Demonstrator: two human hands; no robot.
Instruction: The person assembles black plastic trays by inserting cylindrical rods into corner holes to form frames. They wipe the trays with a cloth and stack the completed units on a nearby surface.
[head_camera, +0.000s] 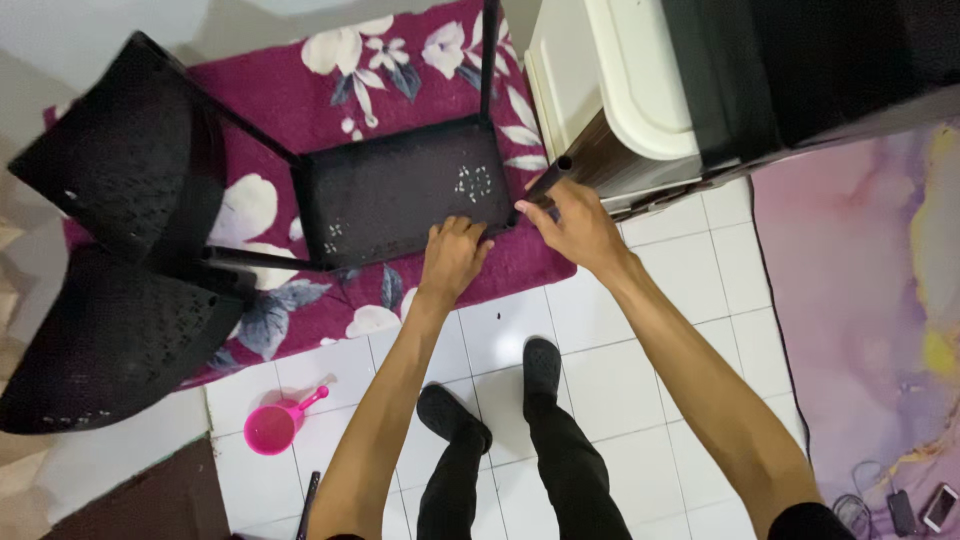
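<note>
A black perforated metal shelf panel (400, 190) with thin black legs lies tipped over a magenta floral rug (300, 90). My left hand (452, 255) rests on the panel's near edge, fingers curled over the rim. My right hand (575, 225) grips a black tube leg (545, 180) at the panel's right corner. Two more black perforated shelf panels (115, 150) (105, 340) hang off the same frame at the left.
A white cabinet (610, 80) with a dark top stands just right of the tube. A pink scoop (275, 425) lies on the white tiles. A purple mat (870, 300) with a phone (940, 505) and cables lies at right. My black-socked feet stand below.
</note>
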